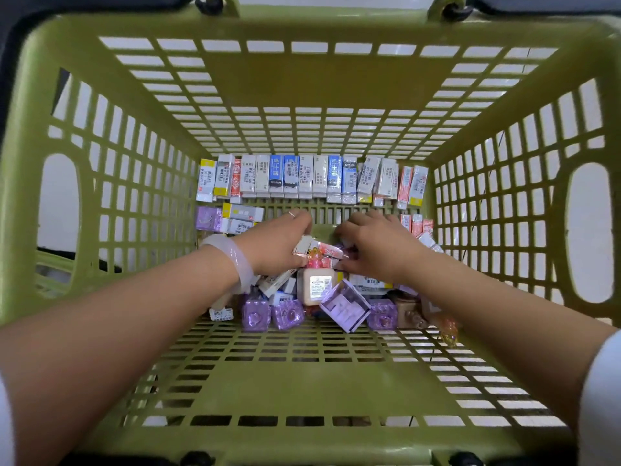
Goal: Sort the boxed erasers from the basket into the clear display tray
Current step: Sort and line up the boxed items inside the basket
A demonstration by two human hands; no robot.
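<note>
I look down into a green slotted basket (302, 79). A row of boxed erasers (312, 178) in white, blue and red sleeves stands against its far wall. A loose heap of erasers and purple boxes (342, 306) lies in the middle of the floor. My left hand (275, 245), with a pale bangle on the wrist, curls its fingers round small boxed erasers (304, 245) on top of the heap. My right hand (373, 245) reaches into the same heap, its fingers curled on a red-and-white eraser box (331, 250). No clear tray is in view.
Purple boxes (208, 218) and white erasers lie at the left wall, a few red ones (416, 223) at the right wall. The basket's near floor (302, 375) carries nothing. High green walls close in on all sides.
</note>
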